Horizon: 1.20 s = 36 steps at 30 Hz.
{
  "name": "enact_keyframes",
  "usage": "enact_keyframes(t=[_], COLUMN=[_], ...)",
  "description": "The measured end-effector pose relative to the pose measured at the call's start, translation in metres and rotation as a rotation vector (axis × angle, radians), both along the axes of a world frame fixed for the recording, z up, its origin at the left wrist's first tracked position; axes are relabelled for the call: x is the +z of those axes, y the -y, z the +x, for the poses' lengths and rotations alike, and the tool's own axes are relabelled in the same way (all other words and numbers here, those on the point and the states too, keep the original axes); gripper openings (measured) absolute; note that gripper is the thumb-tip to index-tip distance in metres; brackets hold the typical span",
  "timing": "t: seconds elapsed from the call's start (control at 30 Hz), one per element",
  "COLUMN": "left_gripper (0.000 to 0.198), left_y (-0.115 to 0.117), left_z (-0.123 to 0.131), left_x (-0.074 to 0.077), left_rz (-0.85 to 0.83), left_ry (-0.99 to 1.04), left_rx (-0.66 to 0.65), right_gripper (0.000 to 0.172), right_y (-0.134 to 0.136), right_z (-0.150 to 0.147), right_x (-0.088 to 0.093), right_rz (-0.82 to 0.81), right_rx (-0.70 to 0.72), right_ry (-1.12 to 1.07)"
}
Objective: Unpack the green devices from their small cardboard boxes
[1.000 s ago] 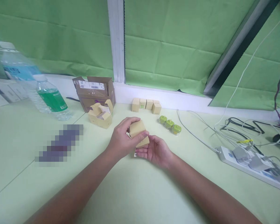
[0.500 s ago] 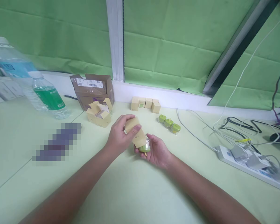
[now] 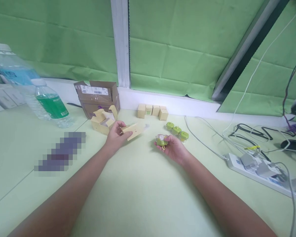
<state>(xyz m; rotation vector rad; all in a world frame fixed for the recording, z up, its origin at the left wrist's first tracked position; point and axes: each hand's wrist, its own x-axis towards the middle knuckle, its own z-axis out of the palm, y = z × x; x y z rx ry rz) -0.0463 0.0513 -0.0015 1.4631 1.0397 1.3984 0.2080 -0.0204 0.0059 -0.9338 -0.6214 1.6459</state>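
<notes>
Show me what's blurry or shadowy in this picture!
Head view: blue-labelled bottle looks smeared; head view: something pale by the small box in the left hand is blurred; head view: blocky squares hide something; head view: soft shadow beside the right forearm.

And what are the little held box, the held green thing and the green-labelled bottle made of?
Little held box: probably thin cardboard, matt tan, with flat sides and crisp edges.
Held green thing: likely smooth plastic, with a see-through part; it's too small to be sure.
Green-labelled bottle: see-through and shiny, so probably clear plastic.
</notes>
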Motion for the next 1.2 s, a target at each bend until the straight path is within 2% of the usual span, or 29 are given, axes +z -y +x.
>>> enact_keyframes(t=[0.17,0.23,0.3,0.43,0.57,0.73,0.8,0.97,1.07,1.13,1.17,1.2], left_gripper=[0.046,0.049,0.054,0.061,0.049,0.037,0.042,0.073,0.082,0.075,0.065,0.052], left_y=[-0.004,-0.005,-0.006,-0.008,-0.007,-0.004,-0.005,-0.009,-0.003,0.006,0.011,0.016], left_z=[0.0,0.0,-0.001,-0.006,-0.012,-0.009,-0.007,-0.007,-0.005,0.0,0.004,0.009], left_x=[0.005,0.006,0.003,-0.008,-0.011,-0.007,-0.009,-0.018,-0.014,-0.008,-0.006,-0.006], left_rz=[0.002,0.019,0.047,0.081,0.242,0.358,0.356,0.312,0.37,0.482,0.551,0.617], left_ry=[0.083,0.095,0.05,-0.197,-0.569,-0.811,-0.878,-0.991,-1.059,-1.051,-1.025,-1.001], left_rx=[0.037,0.071,0.092,0.116,0.216,0.274,0.306,0.346,0.435,0.489,0.468,0.388], right_gripper=[0.018,0.014,0.02,0.039,0.039,0.038,0.038,0.037,0.037,0.036,0.036,0.036], right_y=[-0.002,-0.003,-0.005,-0.009,-0.01,-0.006,-0.005,-0.002,-0.001,-0.002,-0.002,-0.003], right_z=[0.001,0.003,0.006,0.011,0.01,0.002,0.0,-0.003,-0.005,-0.004,-0.004,-0.003], right_x=[-0.006,-0.006,-0.006,-0.007,-0.008,-0.006,-0.006,-0.005,-0.003,-0.004,-0.005,-0.006], right_rz=[0.006,0.029,0.04,0.049,0.055,0.043,0.044,0.052,0.036,0.043,0.048,0.051], right_rx=[0.006,-0.011,-0.085,-0.215,-0.213,-0.198,-0.187,-0.177,-0.162,-0.158,-0.158,-0.158], right_ry=[0.081,0.199,0.361,0.587,0.621,0.656,0.66,0.641,0.642,0.642,0.648,0.666])
